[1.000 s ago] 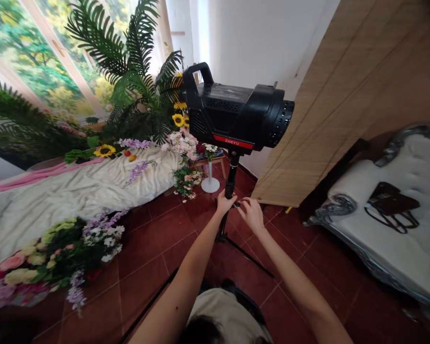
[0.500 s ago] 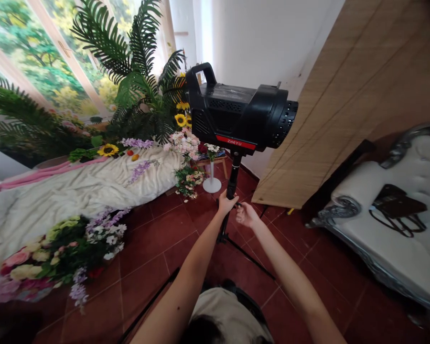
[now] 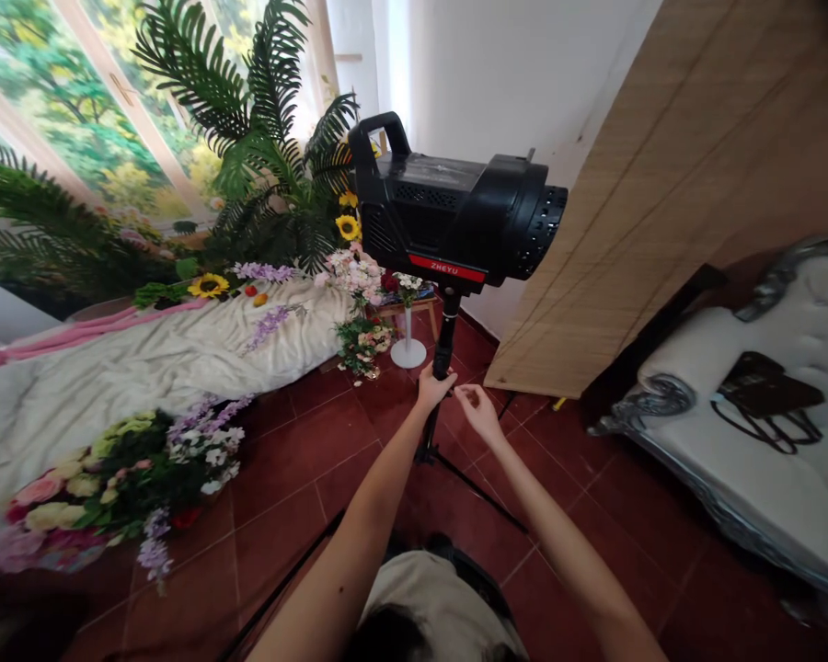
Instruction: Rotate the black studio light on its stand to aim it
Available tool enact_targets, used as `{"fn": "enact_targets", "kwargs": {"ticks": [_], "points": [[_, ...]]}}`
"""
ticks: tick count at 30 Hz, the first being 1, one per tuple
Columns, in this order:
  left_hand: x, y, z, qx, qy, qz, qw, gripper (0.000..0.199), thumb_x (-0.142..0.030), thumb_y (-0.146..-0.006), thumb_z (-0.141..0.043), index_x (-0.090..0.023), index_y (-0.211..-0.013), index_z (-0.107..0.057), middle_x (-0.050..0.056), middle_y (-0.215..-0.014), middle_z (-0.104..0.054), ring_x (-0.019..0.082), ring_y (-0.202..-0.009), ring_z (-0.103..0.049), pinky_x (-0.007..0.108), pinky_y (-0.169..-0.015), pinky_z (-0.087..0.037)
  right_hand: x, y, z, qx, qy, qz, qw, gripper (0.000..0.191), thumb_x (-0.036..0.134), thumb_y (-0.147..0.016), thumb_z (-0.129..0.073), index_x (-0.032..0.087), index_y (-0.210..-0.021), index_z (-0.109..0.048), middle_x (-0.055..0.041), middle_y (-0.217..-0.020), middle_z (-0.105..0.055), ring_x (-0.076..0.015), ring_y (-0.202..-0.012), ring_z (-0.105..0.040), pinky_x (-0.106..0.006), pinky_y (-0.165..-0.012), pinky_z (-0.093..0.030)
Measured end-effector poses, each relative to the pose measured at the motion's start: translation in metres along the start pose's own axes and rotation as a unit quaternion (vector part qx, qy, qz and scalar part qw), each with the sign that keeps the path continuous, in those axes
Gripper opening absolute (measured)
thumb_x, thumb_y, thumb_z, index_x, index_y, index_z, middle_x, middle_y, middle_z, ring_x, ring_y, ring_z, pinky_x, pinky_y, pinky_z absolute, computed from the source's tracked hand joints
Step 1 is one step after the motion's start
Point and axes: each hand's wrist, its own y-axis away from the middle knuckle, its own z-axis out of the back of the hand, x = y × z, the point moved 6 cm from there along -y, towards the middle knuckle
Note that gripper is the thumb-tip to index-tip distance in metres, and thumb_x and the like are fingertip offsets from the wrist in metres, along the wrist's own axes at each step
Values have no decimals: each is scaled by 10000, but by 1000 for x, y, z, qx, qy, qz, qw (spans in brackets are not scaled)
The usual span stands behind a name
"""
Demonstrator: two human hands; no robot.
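Observation:
A black studio light (image 3: 455,207) with a red label is mounted on a black stand (image 3: 445,331), its round front facing right. My left hand (image 3: 434,387) is wrapped round the stand's pole below the light. Just to the right of the pole is my right hand (image 3: 476,409), its fingers bent and drawn together near the stand. Whatever those fingers hold, if anything, is too small to make out.
Stand legs spread over the red tiles (image 3: 296,464). On the left are a cream-draped surface (image 3: 179,354), a flower arrangement (image 3: 124,487) and palm leaves (image 3: 276,83). A bamboo blind (image 3: 593,211) and a white sofa (image 3: 696,349) with a brown bag (image 3: 763,391) are on the right.
The light has shifted slightly left and up in view. My left hand still grips the pole. My right hand has turned a little, and its fingers have changed their bend.

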Motion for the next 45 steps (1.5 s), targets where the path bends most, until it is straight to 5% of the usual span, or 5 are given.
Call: {"fn": "enact_targets", "kwargs": {"ticks": [5, 19, 31, 36, 45], "points": [[0, 0, -1, -1, 13, 30, 999, 155, -236, -604, -676, -153, -716, -608, 17, -695, -615, 110, -611, -575, 248, -619, -491, 17, 1, 12, 0, 145, 106, 984, 396, 552, -803, -503, 187, -877, -637, -77, -857, -652, -179, -699, -565, -302, -692, -437], [1, 2, -9, -15, 32, 51, 998, 236, -331, -579, -720, -155, -675, -595, 41, -711, -623, 126, -645, -581, 272, -667, -494, -5, -11, 15, 68, 41, -23, 997, 434, 583, -736, -543, 178, -800, -686, -77, -796, -708, -200, -712, -621, -276, -664, -447], [-3, 19, -20, -87, 53, 66, 993, 385, -421, -615, -719, -137, -858, -630, 51, -747, -638, 142, -669, -586, 266, -650, -478, -11, -10, 29, 73, 101, 2, 992, 429, 594, -750, -528, 203, -840, -680, -83, -844, -710, -213, -768, -635, -284, -686, -439], [6, 60, -7, -128, 50, 49, 989, 415, -460, -729, -619, -178, -1032, -593, 68, -934, -658, 146, -851, -612, 273, -788, -478, -10, -1, 30, 64, 119, 9, 991, 496, 626, -778, -460, 191, -889, -673, -110, -884, -707, -226, -781, -641, -298, -699, -436], [84, 226, 61, -41, 61, 329, 942, 345, -450, -736, -597, -108, -775, -599, 46, -632, -635, 92, -502, -570, 228, -552, -457, -14, 6, 30, 26, 129, 29, 991, 508, 630, -765, -478, 163, -854, -658, -136, -832, -704, -256, -779, -646, -337, -720, -453]]}}
